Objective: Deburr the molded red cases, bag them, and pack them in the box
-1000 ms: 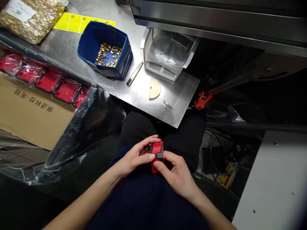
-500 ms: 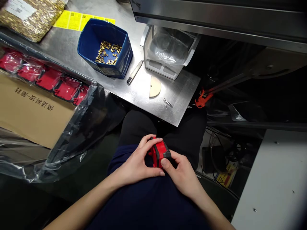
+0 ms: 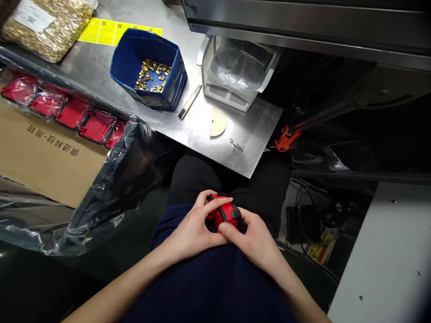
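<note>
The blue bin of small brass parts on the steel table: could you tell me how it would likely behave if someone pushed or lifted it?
The blue bin looks thin-walled and slightly bowed, so it would probably flex when gripped. Only a shallow layer of brass parts covers its floor, so it is likely light but bottom-weighted and unlikely to tip. On the smooth steel table it would probably slide easily.

my left hand [image 3: 193,229] and right hand [image 3: 254,242] sit together low over my lap, fingers curled inward and closed in a grip, thumbs touching at the middle, both forearms bare and angled in.
</note>
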A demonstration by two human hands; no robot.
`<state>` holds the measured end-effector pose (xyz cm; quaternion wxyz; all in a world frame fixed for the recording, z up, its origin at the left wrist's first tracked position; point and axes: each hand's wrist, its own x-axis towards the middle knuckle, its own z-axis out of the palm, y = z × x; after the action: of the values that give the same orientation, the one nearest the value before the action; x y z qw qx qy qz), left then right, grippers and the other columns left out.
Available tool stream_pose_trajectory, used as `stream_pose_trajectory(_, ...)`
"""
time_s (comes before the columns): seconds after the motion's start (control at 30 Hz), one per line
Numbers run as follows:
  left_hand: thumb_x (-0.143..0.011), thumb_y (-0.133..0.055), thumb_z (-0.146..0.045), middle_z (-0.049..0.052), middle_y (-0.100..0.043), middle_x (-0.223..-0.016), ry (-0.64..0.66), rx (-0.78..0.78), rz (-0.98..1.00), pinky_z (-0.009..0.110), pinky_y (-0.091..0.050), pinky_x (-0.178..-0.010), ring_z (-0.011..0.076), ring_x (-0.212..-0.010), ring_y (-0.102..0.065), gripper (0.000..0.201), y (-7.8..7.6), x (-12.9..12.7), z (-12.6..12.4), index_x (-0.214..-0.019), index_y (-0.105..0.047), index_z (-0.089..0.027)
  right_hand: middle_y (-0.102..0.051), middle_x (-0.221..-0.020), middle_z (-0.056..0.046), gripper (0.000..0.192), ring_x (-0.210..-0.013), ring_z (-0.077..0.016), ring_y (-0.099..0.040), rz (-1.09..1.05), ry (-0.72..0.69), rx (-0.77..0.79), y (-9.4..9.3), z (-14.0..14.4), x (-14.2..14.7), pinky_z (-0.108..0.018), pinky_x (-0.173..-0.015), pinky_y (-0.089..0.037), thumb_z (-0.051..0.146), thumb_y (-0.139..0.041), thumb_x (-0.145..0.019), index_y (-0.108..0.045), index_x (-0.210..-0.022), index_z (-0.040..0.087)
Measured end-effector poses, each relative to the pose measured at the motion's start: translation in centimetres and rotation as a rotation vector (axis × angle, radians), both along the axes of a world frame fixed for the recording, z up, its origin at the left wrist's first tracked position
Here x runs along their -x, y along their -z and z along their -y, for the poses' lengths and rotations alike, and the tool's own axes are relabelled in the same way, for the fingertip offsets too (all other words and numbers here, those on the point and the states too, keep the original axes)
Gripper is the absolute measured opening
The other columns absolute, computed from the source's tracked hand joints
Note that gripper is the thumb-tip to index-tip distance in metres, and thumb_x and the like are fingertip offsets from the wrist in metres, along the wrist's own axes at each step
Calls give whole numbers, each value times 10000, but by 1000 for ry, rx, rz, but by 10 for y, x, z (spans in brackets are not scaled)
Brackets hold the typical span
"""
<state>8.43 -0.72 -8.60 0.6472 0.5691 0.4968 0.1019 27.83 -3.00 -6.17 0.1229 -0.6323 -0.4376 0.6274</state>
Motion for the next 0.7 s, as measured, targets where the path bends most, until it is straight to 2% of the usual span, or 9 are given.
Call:
stream_pose_trajectory(0.1, -760, -873, -356, 34, -329, -1484, 12, 23, 5, 423, -518, -1101, 270, -1277, -558, 752, 1, 1, -3, -1428, -539, -438, -729, -982, 14, 337, -880, -205, -653, -107, -21, 7, -2, 2, -9, -274, -758, -452, 413, -794, -832, -684, -1108, 255)
stream_pose_trajectory(0.2, -726, -899, -462, 32, -315, -1497, 15, 42, 6, 459, -484, -1141, 299, -1311, -535, 776, 1, 2, -5, -1418, -547, -443, -690, -855, 12, 314, -774, -175, -606, -177, 15, 19, 2, 2, -16, -269, -706, -428, 532, -648, -945, -700, -956, 223)
stream_pose_trajectory(0.3, -688, -922, -486, 31, -311, -1507, 19, 46, 25, 465, -465, -1160, 317, -1342, -510, 812, 3, 1, -6, -1411, -555, -439, -618, -704, 1, 514, -653, -147, -528, -204, 159, 68, 15, 0, -16, -268, -654, -412, 597, -498, -1008, -662, -756, 181)
stream_pose_trajectory(0.4, -712, -907, -479, 37, -327, -1508, -6, 59, 48, 465, -486, -1134, 310, -1310, -540, 758, 6, 2, -5, -1391, -575, -430, -617, -680, -12, 544, -620, -148, -534, -378, 346, 167, 31, -1, -12, -268, -630, -436, 632, -515, -988, -665, -738, 173)
stream_pose_trajectory(0.47, -719, -902, -481, 46, -334, -1515, -42, 69, 51, 477, -482, -1133, 312, -1302, -549, 741, 9, 2, -4, -1385, -583, -424, -629, -689, -19, 572, -622, -151, -548, -411, 408, 156, 37, 0, -12, -270, -636, -450, 657, -480, -994, -679, -763, 174)
stream_pose_trajectory(0.5, -723, -897, -486, 53, -339, -1518, -69, 76, 52, 485, -473, -1141, 318, -1315, -541, 735, 10, 2, -3, -1386, -587, -419, -641, -713, -23, 585, -643, -155, -559, -397, 383, 109, 38, 2, -12, -274, -656, -456, 660, -445, -1008, -691, -790, 176)
stream_pose_trajectory(0.57, -758, -868, -500, 71, -366, -1508, -148, 93, 66, 492, -464, -1148, 329, -1350, -518, 691, 12, 1, -2, -1387, -600, -397, -681, -820, -31, 535, -746, -173, -598, -373, 223, -20, 37, 4, -16, -286, -733, -468, 636, -447, -1021, -719, -902, 190)
stream_pose_trajectory(0.63, -815, -811, -518, 91, -409, -1492, -248, 107, 82, 486, -498, -1109, 331, -1351, -524, 601, 14, 0, -2, -1366, -631, -362, -703, -946, -24, 384, -874, -196, -623, -351, 42, -103, 34, 5, -20, -296, -810, -469, 576, -578, -988, -718, -1030, 221)
stream_pose_trajectory(0.7, -868, -753, -518, 99, -450, -1503, -325, 71, 63, 486, -513, -1083, 332, -1342, -537, 498, 17, -3, -3, -1320, -674, -324, -710, -1033, -11, 299, -964, -212, -630, -278, -44, -150, 32, 4, -20, -306, -870, -467, 490, -721, -922, -706, -1104, 254)
